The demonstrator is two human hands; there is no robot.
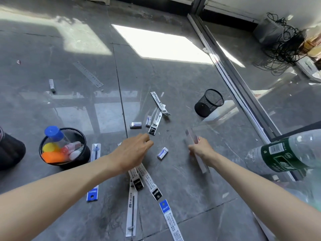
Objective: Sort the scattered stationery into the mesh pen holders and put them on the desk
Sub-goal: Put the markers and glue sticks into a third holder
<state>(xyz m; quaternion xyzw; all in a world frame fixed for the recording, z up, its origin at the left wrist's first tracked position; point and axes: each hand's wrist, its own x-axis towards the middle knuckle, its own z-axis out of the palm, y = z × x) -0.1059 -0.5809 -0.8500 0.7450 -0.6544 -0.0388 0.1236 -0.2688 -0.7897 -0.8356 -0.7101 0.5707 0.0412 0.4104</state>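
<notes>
Head view. Step in hand, by judgement: gathering from the floor.
- Right hand (201,148): fingers clamped round a clear ruler (202,165).
- Left hand (132,150): fingers loosely bent, holding nothing, above the refill packs (149,181), beside an eraser (162,153).
- Filled mesh holder (85,142): far left.
- Empty mesh holder (209,102): beyond the right hand.

Next move probably calls for a forward reach to drop the ruler in endwise.

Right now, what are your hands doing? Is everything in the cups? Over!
Left hand open above refill packs. Right hand grips clear ruler. Left mesh holder partly filled, right mesh holder looks empty; erasers loose on floor.
</notes>
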